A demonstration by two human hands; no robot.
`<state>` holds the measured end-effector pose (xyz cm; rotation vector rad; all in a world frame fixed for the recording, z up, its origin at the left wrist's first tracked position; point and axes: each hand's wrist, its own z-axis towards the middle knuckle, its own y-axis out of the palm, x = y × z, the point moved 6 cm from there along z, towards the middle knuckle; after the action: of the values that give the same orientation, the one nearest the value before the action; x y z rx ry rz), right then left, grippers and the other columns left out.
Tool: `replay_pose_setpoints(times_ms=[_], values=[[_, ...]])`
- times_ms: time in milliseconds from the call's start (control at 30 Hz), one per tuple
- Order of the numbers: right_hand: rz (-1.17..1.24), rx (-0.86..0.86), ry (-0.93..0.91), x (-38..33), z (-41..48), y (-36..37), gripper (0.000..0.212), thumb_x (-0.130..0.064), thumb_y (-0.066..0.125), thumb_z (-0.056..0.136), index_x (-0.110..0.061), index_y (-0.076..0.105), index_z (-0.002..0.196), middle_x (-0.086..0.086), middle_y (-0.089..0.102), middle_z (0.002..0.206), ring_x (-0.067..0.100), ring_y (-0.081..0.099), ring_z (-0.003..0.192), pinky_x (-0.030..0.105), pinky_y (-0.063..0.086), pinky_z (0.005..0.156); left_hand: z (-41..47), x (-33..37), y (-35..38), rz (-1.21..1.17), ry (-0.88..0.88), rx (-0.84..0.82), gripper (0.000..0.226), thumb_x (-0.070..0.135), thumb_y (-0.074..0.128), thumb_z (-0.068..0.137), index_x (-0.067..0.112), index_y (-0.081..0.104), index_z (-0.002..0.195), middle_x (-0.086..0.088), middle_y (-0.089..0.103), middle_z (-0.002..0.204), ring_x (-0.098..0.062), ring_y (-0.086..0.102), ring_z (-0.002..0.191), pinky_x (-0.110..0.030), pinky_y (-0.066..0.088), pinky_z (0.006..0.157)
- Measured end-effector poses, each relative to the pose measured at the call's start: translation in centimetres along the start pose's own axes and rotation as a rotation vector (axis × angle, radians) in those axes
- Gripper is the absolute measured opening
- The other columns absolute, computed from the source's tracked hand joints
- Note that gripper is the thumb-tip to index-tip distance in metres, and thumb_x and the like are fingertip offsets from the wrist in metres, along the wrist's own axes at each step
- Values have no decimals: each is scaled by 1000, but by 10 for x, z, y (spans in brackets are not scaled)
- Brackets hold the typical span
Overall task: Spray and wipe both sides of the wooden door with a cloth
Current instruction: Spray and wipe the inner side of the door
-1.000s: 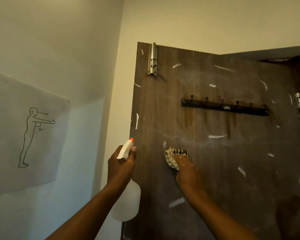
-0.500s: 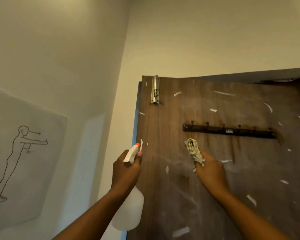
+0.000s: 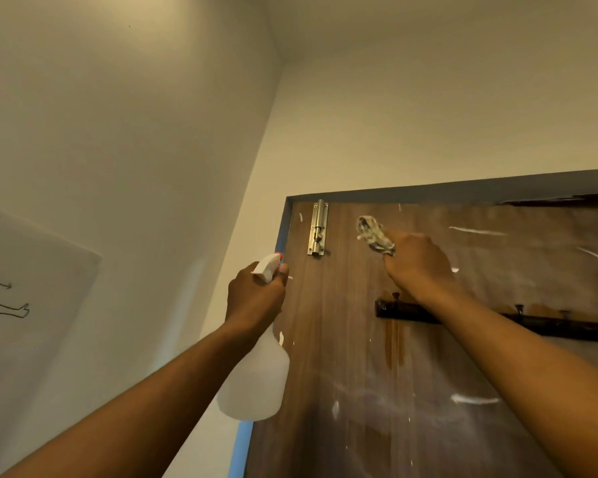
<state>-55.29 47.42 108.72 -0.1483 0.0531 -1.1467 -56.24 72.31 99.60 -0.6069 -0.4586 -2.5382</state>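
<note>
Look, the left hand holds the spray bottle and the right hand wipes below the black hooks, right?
No: the head view shows the right hand wiping with the cloth above the black hooks. The left hand does hold the spray bottle.

Bare brown wooden door (image 3: 342, 339) lies open between the silver metal slide bolt (image 3: 317, 232) and the black metal hook rail (image 3: 549, 327), both jutting out.

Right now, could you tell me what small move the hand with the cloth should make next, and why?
Probably sweep the cloth rightward along the top of the door: the right hand holds it beside the bolt latch, and white streaks show further right.
</note>
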Motion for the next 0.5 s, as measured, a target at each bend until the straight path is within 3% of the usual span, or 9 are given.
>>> replay_pose_setpoints(times_ms=[100, 233, 367, 500], values=[[-96, -113, -109, -18, 9, 40, 35, -18, 50, 98, -25, 55, 132, 9, 65, 113, 27, 64, 88, 34, 51, 70, 12, -12, 12, -10, -8, 13, 52, 47, 58, 85, 18, 51, 129, -12, 64, 107, -26, 66, 89, -44, 59, 77], [-125, -71, -216, -41, 23, 73, 29, -17, 43, 102, -17, 53, 130, 14, 62, 113, 31, 64, 92, 41, 54, 76, 34, -21, 24, 11, 22, 14, 49, 45, 57, 87, 18, 52, 127, -11, 64, 105, -25, 66, 85, -40, 60, 73], [-162, -4, -117, -45, 59, 87, 29, -18, 49, 99, -16, 61, 126, 10, 65, 115, 29, 63, 97, 32, 41, 71, 63, -30, 24, 60, 28, 41, 39, 43, 56, 90, 12, 58, 112, -8, 65, 95, -22, 65, 81, -38, 58, 78], [-129, 122, -20, -39, 96, 87, 26, -14, 51, 97, -18, 62, 120, 10, 66, 111, 32, 63, 97, 33, 45, 71, 85, -38, 22, 148, 50, 63, 36, 43, 56, 89, 11, 59, 106, -7, 66, 93, -22, 65, 81, -33, 56, 78]])
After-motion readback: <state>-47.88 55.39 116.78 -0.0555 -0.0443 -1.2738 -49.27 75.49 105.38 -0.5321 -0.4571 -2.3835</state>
